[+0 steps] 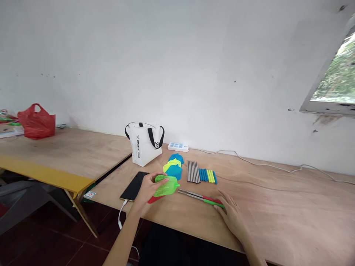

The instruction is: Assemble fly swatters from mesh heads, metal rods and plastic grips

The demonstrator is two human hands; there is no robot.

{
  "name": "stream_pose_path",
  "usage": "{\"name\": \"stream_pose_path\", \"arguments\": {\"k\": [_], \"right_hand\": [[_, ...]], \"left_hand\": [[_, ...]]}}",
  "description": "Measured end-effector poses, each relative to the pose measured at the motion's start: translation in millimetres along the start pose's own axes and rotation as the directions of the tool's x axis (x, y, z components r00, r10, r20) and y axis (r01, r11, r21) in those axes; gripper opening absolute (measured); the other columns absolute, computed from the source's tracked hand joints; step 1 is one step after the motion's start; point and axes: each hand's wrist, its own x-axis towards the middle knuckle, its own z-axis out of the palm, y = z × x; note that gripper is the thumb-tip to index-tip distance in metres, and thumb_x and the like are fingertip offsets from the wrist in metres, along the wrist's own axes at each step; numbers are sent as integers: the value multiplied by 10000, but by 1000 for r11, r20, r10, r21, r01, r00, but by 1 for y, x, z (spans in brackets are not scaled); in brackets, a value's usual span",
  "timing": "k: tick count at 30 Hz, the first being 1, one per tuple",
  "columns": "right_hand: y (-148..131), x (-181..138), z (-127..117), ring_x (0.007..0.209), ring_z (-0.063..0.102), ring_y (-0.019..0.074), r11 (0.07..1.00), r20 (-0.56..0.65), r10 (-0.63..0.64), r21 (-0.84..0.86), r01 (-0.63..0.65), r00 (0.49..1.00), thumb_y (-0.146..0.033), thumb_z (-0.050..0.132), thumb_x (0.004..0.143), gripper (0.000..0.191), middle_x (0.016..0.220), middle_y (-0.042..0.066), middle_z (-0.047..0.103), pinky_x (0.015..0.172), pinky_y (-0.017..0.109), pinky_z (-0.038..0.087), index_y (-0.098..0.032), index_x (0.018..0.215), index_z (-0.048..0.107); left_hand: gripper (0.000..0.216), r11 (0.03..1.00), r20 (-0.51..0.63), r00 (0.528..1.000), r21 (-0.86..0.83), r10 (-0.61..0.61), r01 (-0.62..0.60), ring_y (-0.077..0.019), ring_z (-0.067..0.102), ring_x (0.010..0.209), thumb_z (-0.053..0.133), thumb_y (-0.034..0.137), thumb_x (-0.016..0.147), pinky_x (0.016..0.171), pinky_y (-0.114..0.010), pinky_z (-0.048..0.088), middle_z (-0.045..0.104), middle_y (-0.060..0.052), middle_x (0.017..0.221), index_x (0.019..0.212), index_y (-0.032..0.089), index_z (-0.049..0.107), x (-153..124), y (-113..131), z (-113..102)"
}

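My left hand [149, 187] pinches a green mesh fly swatter head [165, 185] between thumb and fingers. Partly hidden beneath it is a red swatter head [154, 199]. My right hand [229, 211] rests with fingers apart around the grip ends of two metal rods, one with a red grip [212, 199] and one with a green grip [214, 203]. The rods' bare ends point toward the green head, apart from its stub. Behind lie blue swatter heads [174, 172] and a yellow one [171, 163], overlapping. To their right are several metal rods [193, 171] in a row.
Several blue and yellow grip tubes [208, 176] lie beside the rods. A phone [134, 186] with a white cable is left of my left hand. A white bag [146, 146] and a power strip [178, 147] stand near the wall. A red plastic bag [37, 123] sits on the left table.
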Motion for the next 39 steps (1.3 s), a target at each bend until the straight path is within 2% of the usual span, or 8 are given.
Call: {"name": "stream_pose_path", "arguments": {"k": [4, 6, 13, 20, 24, 28, 33, 39], "right_hand": [[1, 0, 1, 1309, 563, 268, 1000, -51, -2, -4, 2, 999, -521, 472, 992, 338, 1428, 46, 597, 1072, 483, 484, -315, 1157, 684], [0, 0, 0, 1318, 552, 272, 1000, -52, -13, -2, 13, 999, -499, 453, 1003, 332, 1424, 44, 599, 1079, 492, 471, -324, 1166, 684], [-4, 1, -4, 1321, 544, 254, 998, 13, -11, 56, 11, 1000, -465, 419, 1021, 309, 1390, 43, 613, 1081, 485, 458, -326, 1147, 664], [-4, 2, -2, 1262, 582, 260, 997, -34, -3, 77, 5, 999, -515, 417, 1017, 326, 1313, 54, 643, 1034, 468, 481, -301, 990, 661], [-4, 3, -7, 1124, 646, 266, 993, -70, 3, 115, 5, 998, -510, 369, 1029, 358, 1145, 65, 706, 999, 477, 486, -292, 981, 650], [-3, 4, -10, 1015, 674, 267, 982, -146, 89, 181, -61, 985, -516, 355, 1023, 378, 1014, 70, 729, 934, 457, 510, -279, 976, 646], [-4, 5, -13, 999, 683, 274, 927, -212, 272, 319, -196, 939, -609, 384, 974, 423, 1056, 82, 737, 857, 415, 544, -266, 1005, 629], [-13, 6, -20, 946, 678, 267, 896, -156, 273, 400, -192, 949, -638, 416, 950, 437, 998, 78, 731, 826, 389, 542, -260, 968, 635]], "left_hand": [[496, 965, 0, 987, -210, -162, 159, -245, 715, 823, 880, 498, 658, 675, -290, 564, 752, -59, 905, 1012, 170, 765, -4, -1, 14], [547, 948, -21, 982, -267, -187, 175, -250, 726, 857, 853, 535, 686, 689, -295, 574, 757, -69, 975, 1089, 183, 740, -5, -3, 23], [601, 936, -30, 971, -276, -236, 219, -281, 734, 901, 774, 665, 716, 735, -337, 590, 764, -101, 969, 1037, 162, 703, -6, -21, 45], [589, 948, -56, 977, -258, -208, 187, -281, 730, 939, 785, 639, 721, 795, -353, 587, 764, -102, 995, 1056, 165, 690, -6, -33, 50], [594, 940, -84, 969, -275, -234, 203, -292, 736, 889, 828, 612, 671, 763, -361, 593, 764, -89, 899, 1023, 148, 709, -4, -43, 51], [548, 941, -153, 959, -281, -239, 190, -290, 738, 880, 829, 600, 675, 740, -347, 593, 764, -75, 863, 980, 158, 718, -4, -46, 49], [539, 937, -207, 952, -316, -224, 151, -275, 744, 903, 765, 652, 738, 738, -338, 595, 774, -76, 927, 988, 177, 703, -3, -47, 48], [526, 926, -179, 954, -337, -242, 171, -279, 751, 904, 736, 660, 775, 747, -350, 600, 776, -86, 914, 996, 183, 707, -3, -45, 48]]}}
